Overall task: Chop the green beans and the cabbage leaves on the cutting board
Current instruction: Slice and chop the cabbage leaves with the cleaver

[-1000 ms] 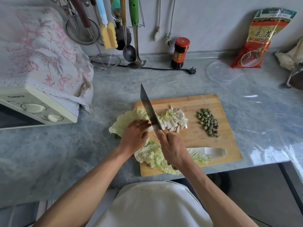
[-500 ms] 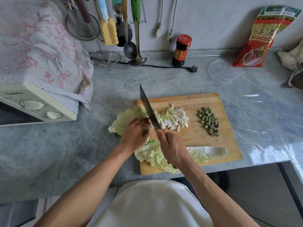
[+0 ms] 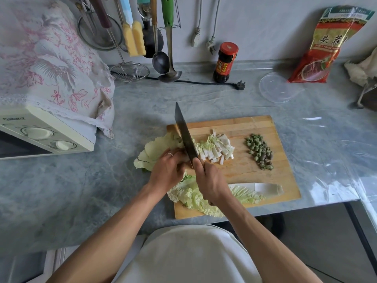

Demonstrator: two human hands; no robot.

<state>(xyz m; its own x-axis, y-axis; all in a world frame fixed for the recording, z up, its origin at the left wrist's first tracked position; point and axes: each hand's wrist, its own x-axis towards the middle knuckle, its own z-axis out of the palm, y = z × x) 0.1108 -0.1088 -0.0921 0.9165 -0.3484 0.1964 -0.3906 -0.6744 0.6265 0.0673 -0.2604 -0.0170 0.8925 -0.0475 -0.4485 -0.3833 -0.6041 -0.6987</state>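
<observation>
A wooden cutting board [image 3: 240, 123] lies on the grey counter. My right hand [image 3: 211, 180] grips the handle of a dark cleaver [image 3: 184, 133], whose blade stands across a pale cabbage leaf [image 3: 157, 148] at the board's left edge. My left hand [image 3: 168, 169] holds that leaf down with curled fingers right beside the blade. To the right of the blade lie chopped cabbage pieces [image 3: 217, 148]. A pile of chopped green beans [image 3: 260, 151] sits further right. A second, whole cabbage leaf [image 3: 246, 193] lies along the board's near edge, partly under my right hand.
A microwave [image 3: 40, 135] under a floral cloth stands at the left. Ladles and a strainer [image 3: 130, 71] hang at the back wall by a sauce bottle [image 3: 225, 62] and a loose plug cord [image 3: 240, 85]. A clear plastic lid [image 3: 277, 87] and red packet [image 3: 326, 43] sit back right.
The cleaver and my left hand have shifted slightly left along the cabbage leaf, and the pile of cut cabbage pieces has grown a little.
</observation>
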